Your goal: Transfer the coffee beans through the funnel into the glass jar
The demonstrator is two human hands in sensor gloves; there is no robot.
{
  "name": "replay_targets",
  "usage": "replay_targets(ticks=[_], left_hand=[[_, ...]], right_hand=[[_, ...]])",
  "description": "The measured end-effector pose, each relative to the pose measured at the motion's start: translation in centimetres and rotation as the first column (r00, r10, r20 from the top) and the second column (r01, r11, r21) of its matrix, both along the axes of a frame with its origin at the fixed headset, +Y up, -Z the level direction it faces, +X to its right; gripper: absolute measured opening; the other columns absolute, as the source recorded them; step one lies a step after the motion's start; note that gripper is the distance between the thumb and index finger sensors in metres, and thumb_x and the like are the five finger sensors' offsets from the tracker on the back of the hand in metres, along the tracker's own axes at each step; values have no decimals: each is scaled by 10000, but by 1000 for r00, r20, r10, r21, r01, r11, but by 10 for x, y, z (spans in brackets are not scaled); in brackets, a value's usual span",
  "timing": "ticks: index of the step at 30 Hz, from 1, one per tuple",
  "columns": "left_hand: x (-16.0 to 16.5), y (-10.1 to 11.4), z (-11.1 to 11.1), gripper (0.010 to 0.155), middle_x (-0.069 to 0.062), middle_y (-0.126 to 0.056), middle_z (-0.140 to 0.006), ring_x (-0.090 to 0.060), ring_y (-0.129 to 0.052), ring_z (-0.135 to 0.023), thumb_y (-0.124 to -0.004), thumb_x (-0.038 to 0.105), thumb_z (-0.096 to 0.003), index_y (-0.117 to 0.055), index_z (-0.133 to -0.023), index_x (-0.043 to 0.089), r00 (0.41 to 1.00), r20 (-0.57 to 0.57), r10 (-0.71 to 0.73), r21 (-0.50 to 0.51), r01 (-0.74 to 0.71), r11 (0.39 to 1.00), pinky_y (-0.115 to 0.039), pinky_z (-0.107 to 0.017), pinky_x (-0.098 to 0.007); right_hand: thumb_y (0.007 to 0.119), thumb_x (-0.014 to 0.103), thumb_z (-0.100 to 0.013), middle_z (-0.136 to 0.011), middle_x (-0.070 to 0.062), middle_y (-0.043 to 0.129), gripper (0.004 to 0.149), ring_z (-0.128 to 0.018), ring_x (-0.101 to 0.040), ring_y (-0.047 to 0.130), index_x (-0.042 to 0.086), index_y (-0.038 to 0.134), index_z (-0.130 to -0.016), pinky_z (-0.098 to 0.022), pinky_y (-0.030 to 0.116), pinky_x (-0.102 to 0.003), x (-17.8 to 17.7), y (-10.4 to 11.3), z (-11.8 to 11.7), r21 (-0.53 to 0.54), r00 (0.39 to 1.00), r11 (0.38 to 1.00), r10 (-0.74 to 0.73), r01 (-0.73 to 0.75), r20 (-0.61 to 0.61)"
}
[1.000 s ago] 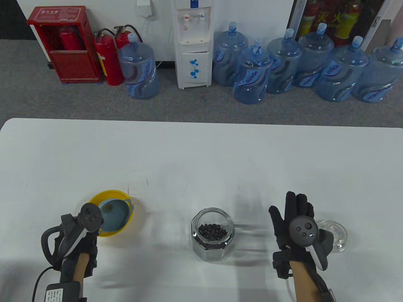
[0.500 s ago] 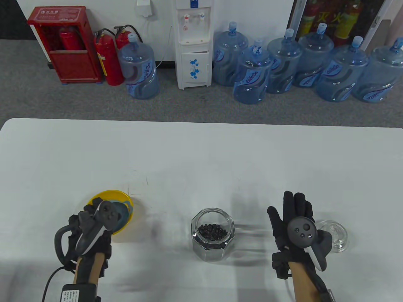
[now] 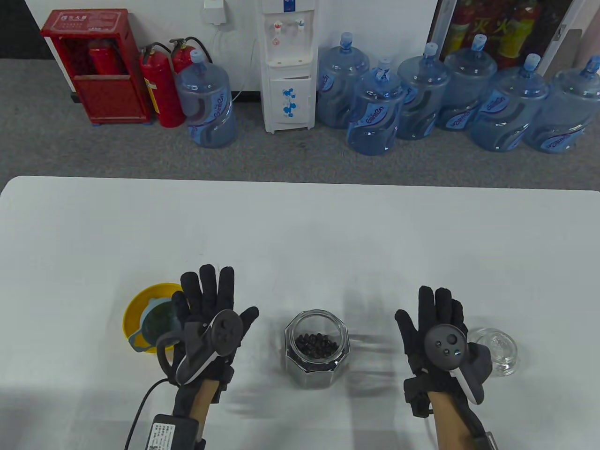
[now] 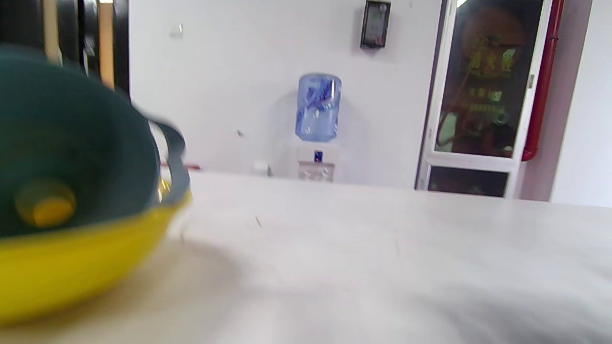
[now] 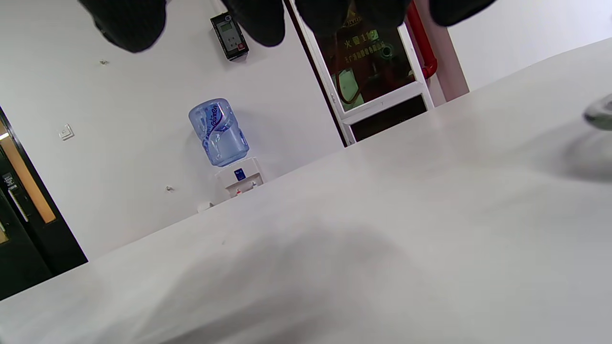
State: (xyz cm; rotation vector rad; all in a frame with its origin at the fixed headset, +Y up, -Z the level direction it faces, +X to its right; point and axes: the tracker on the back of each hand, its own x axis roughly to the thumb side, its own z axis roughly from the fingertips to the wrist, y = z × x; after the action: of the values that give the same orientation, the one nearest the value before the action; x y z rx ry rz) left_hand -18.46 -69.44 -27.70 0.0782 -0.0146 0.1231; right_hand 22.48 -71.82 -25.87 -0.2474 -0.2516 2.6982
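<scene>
Hovering lower left, my left hand (image 3: 213, 318) spreads flat beside the funnel (image 3: 157, 323); lower right, my right hand (image 3: 433, 323) spreads empty too.

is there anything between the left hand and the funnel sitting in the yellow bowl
Nothing visible. The left hand lies open right beside the yellow bowl, and the blue-green funnel rests inside it with no object between them.

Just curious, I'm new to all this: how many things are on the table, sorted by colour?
Clear glass: 2, jar with beans, lid
Yellow: 1, bowl
Blue-grey: 1, funnel in the bowl
Total: 4, not counting beans
</scene>
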Motion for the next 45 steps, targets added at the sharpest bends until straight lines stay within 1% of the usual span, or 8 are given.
replay_targets(ticks=[5, 10, 19, 23, 29, 38, 42, 45], left_hand=[[2, -11, -2, 812, -79, -58, -1210, -428, -29, -1092, -440, 710, -501, -110, -1146, 342, 998, 22, -65, -10, 66, 998, -169, -752, -608], [-3, -16, -5, 810, -82, -54, -1209, -429, -24, -1089, -445, 705, -505, -111, -1145, 339, 1000, 22, -1, -49, 2, 999, -159, -747, -611], [-15, -17, -10, 813, -84, -49, -1209, -431, -21, -1088, -450, 705, -506, -103, -1144, 341, 1000, -8, -18, -66, 17, 998, -156, -746, -612], [-14, -17, -10, 814, -85, -50, -1209, -431, -20, -1088, -451, 704, -507, -103, -1145, 336, 1000, -5, -15, -64, 15, 998, -153, -746, -610], [-12, -18, -10, 807, -87, -49, -1210, -433, -20, -1087, -454, 695, -513, -101, -1144, 337, 1000, 7, -17, -86, 18, 996, -157, -746, -615], [-7, -18, -9, 808, -88, -53, -1211, -434, -23, -1088, -456, 695, -513, -100, -1144, 335, 1000, 24, -10, -104, 12, 995, -156, -746, -613], [-7, -19, -9, 810, -95, -50, -1211, -442, -24, -1087, -454, 692, -515, -94, -1143, 328, 1000, 27, -5, -113, 8, 994, -156, -745, -617], [-7, -19, -9, 809, -95, -52, -1211, -446, -26, -1087, -455, 691, -516, -95, -1143, 330, 1000, 26, -1, -113, 4, 994, -156, -745, -618]], right_hand=[[577, 627, -667, -1283, -226, 253, 764, -1128, -526, 289, 182, 391, -1259, -737, 364, -735, -5, 1, 2, 0, 999, 999, 34, -34, 6], [600, 618, -668, -1287, -217, 240, 757, -1131, -527, 277, 197, 391, -1260, -746, 373, -730, -1, 6, -1, -46, 993, 993, 112, -111, 35], [610, 613, -657, -1292, -211, 241, 758, -1145, -508, 293, 203, 400, -1259, -762, 385, -722, 64, 35, -6, -107, 974, 983, 163, -147, 158], [611, 635, -654, -1290, -230, 246, 778, -1148, -493, 358, 207, 386, -1264, -757, 456, -707, 97, 18, -1, -259, 942, 943, 265, -209, 207], [640, 636, -649, -1283, -247, 314, 786, -1093, -466, 559, 221, 382, -1264, -732, 587, -629, 114, -12, 4, -430, 924, 881, 315, -199, 218], [694, 632, -636, -1253, -256, 432, 792, -994, -427, 650, 217, 426, -1255, -692, 649, -558, 114, -24, 1, -467, 903, 855, 364, -226, 230], [693, 661, -621, -1196, -248, 535, 796, -871, -380, 744, 230, 456, -1247, -648, 705, -513, 117, -26, -2, -447, 913, 870, 336, -208, 230], [702, 641, -625, -1179, -269, 543, 793, -854, -396, 751, 208, 459, -1243, -651, 702, -533, 116, -26, -2, -437, 914, 876, 331, -205, 234]])
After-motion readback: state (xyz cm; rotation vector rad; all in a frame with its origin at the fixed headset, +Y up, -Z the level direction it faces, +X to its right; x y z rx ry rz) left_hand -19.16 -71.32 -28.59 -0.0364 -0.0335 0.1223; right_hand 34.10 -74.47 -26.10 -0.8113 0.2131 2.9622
